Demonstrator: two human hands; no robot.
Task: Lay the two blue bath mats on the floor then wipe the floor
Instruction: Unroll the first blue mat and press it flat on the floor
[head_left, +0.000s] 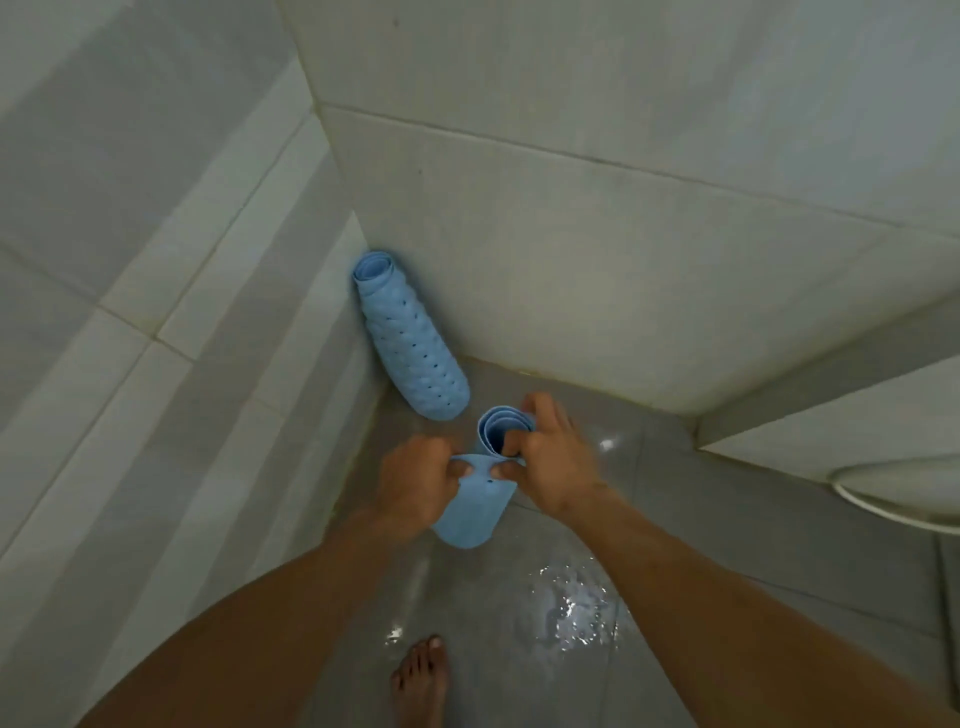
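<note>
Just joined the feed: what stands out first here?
Both hands, left hand and right hand, grip a rolled blue mat at centre, above the wet floor. A second rolled mat leans upright in the tiled corner behind it.

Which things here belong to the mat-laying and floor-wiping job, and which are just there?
Job:
rolled blue mat in the hands
second rolled mat leaning in the corner
left hand
right hand
wet floor

Just there:
white fixture at right edge
tiled walls
</note>
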